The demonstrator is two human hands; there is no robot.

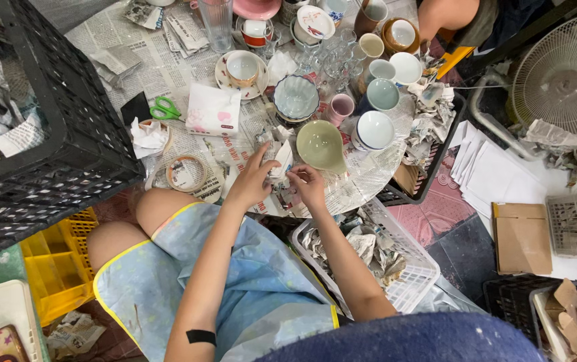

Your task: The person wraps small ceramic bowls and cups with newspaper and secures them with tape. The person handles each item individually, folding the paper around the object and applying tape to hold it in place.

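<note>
Between the two hands, at the near edge of the bench (168, 67), a small white piece partly wrapped in newspaper (280, 163) is held just above the newsprint covering. The left hand (253, 179) grips it from the left with fingers curled around the paper; the right hand (308, 186) pinches the wrapping from the right. Both hands are closed on the item, and neither is free.

Judged step: handling of the wrapping around one piece; whether paper is going on or coming off cannot be told.

Just beyond the right hand sits a pale green bowl (321, 145), tilted; farther out stand a white bowl with a dark rim (374, 129) and a pink cup (341, 106). Left of the left hand lies a tape roll (186, 173), with green scissors (164, 108) farther off. Below the right forearm, a white basket (423, 268) holds crumpled newspaper.

Next move calls for a firm two-handed hold, since the piece is probably fragile, and clearance from the green bowl close by.
</note>
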